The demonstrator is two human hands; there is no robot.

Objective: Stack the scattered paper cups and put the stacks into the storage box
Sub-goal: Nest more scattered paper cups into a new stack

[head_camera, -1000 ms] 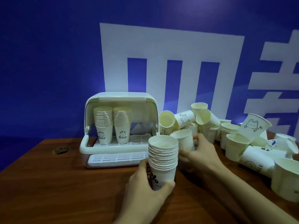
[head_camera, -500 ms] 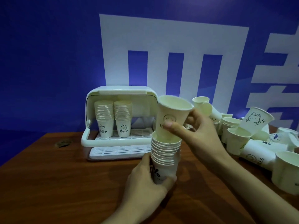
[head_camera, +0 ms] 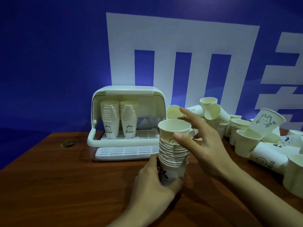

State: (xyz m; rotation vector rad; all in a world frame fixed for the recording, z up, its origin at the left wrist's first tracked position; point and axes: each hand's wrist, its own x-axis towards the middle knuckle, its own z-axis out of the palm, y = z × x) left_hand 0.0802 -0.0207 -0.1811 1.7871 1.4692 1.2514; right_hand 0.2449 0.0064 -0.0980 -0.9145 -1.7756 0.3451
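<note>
A stack of white paper cups [head_camera: 173, 149] stands upright at the centre of the table, with my left hand [head_camera: 155, 182] wrapped around its bottom cup. The top cup [head_camera: 174, 130] sits pushed into the stack. My right hand [head_camera: 201, 145] is beside it, thumb touching the top cup's side, fingers spread apart. The white storage box [head_camera: 124, 141] stands behind, lid up, holding two cup stacks [head_camera: 110, 118] [head_camera: 129, 118] printed "Bear". A heap of loose cups [head_camera: 249, 138] lies to the right.
The wooden table [head_camera: 57, 185] has a round cable hole [head_camera: 68, 143] left of the box. A blue wall with large white characters [head_camera: 180, 54] rises right behind. Loose cups reach the table's right edge [head_camera: 293, 174].
My right hand took a cup from the heap, lifted it over the stack and pushed it down in; its fingers have now spread off the cup. The left hand kept holding the stack.
</note>
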